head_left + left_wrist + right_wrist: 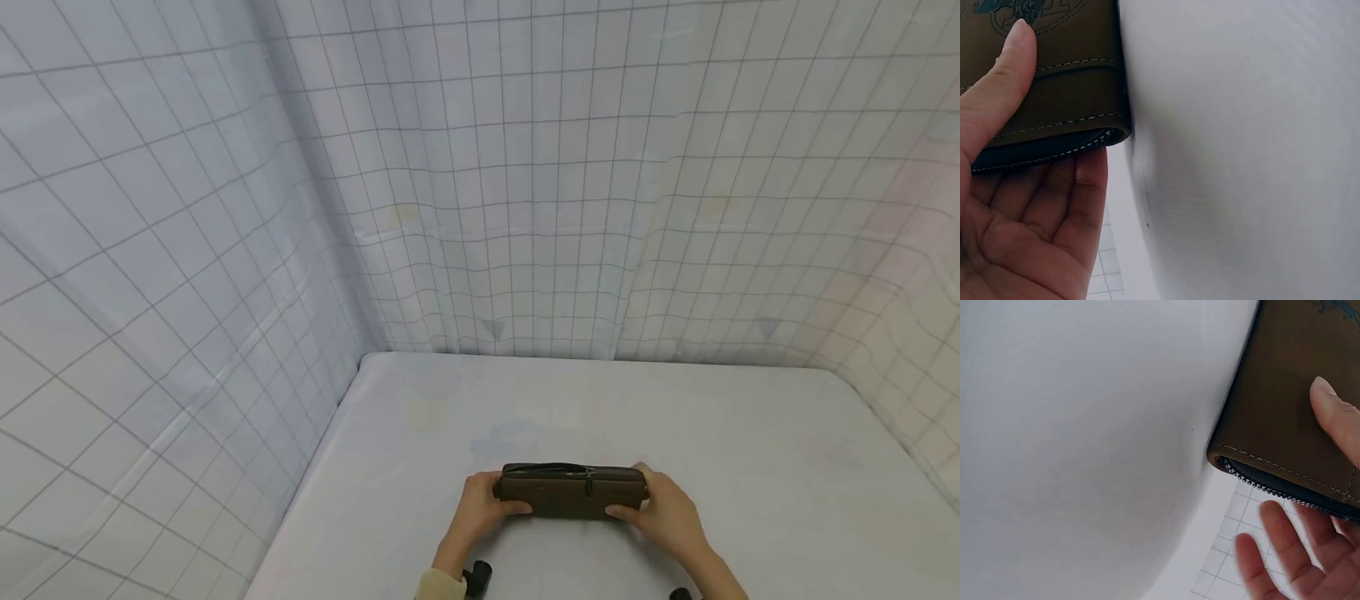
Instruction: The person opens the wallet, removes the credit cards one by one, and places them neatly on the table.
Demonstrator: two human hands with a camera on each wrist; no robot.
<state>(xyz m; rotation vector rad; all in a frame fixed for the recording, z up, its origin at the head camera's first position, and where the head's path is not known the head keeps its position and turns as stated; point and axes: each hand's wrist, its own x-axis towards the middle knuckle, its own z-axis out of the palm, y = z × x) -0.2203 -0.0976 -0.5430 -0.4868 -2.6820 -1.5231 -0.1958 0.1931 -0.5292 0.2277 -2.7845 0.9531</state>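
A brown zip-around wallet (562, 498) stands on its long edge on the white table, its zipper along the top and the zipper pull hanging down the front. My left hand (478, 507) grips its left end, thumb on the front face and fingers round the end. In the left wrist view, the thumb (1007, 78) lies beside a dark stitched emblem on the wallet (1079, 87). My right hand (667, 512) holds the other end, its thumb (1335, 415) pressed on the front. Below the zipped end in the right wrist view, some fingers (1288, 540) spread apart from the wallet.
The white table (420, 417) stretches out around the wallet. Hanging sheets with a grid pattern form a back wall (525, 208) and a left wall (135, 250). Black wrist mounts (480, 577) show by the wrists at the lower edge.
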